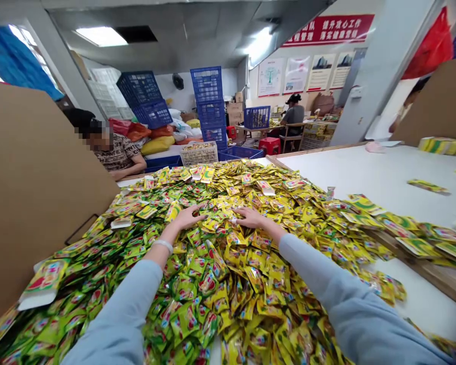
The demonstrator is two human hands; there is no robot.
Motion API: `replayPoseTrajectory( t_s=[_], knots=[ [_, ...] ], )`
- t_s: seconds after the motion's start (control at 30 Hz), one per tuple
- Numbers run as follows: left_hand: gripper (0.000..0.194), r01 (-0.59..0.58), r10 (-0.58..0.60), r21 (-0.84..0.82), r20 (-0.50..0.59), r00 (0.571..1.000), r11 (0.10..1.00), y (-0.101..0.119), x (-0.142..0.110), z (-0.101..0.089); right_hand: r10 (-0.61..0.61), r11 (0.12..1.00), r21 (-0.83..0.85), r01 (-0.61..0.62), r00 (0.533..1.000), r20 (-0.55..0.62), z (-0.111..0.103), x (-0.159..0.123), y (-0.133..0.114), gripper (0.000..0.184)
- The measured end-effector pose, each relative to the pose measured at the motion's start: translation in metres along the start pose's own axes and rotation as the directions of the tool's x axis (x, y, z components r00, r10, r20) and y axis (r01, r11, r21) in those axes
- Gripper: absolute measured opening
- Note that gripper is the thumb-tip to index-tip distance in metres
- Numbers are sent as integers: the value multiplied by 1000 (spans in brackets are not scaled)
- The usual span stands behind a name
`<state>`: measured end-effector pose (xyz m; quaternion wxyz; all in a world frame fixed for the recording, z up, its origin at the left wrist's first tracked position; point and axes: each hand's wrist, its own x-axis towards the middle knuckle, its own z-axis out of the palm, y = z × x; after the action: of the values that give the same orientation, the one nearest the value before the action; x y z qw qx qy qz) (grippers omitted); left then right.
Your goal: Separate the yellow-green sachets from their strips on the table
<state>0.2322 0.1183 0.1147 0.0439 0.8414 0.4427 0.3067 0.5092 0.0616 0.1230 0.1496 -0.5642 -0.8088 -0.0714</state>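
Observation:
A large heap of small candy-like packets covers the table, with green packets [184,286] mostly on the left and yellow packets [256,261] mostly on the right. Over the middle of the heap, my left hand [188,217] reaches forward with its fingers apart, touching the packets. My right hand [250,218] faces it from the other side, fingers stretched out onto the yellow packets. No packet is plainly gripped in either hand; some fingertips are hard to make out among the wrappers. A flat printed carton [45,282] lies at the left, and another small carton [266,187] rests beyond my right hand.
Cardboard panel [41,187] stands along the left. Wooden strip [429,274] edges the right, with flat cartons [418,247] across it and the white tabletop [349,170] beyond. Behind are a crate of packets [199,154], stacked blue crates [208,109] and a seated person [116,152].

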Motion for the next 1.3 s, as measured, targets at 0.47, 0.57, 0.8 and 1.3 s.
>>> replayPoseTrajectory(
  t_s=[0.47, 0.57, 0.8, 1.3],
  knots=[
    [48, -141, 137, -142, -40, 990, 980, 56, -132, 17, -148, 987, 83, 141, 985, 92, -7, -123, -39, 66],
    [53, -142, 134, -180, -54, 989, 973, 62, -142, 5, -161, 983, 100, 156, 986, 49, -33, -134, -38, 60],
    [53, -42, -42, -268, -301, 953, 962, -4, -229, -56, 19, 996, 90, 1, 976, -215, -61, -239, 6, 59],
    [29, 563, -638, -311, -475, 606, 766, -99, -291, 31, -191, 981, -94, 167, 895, -403, 48, -237, -143, 22]
  ],
)
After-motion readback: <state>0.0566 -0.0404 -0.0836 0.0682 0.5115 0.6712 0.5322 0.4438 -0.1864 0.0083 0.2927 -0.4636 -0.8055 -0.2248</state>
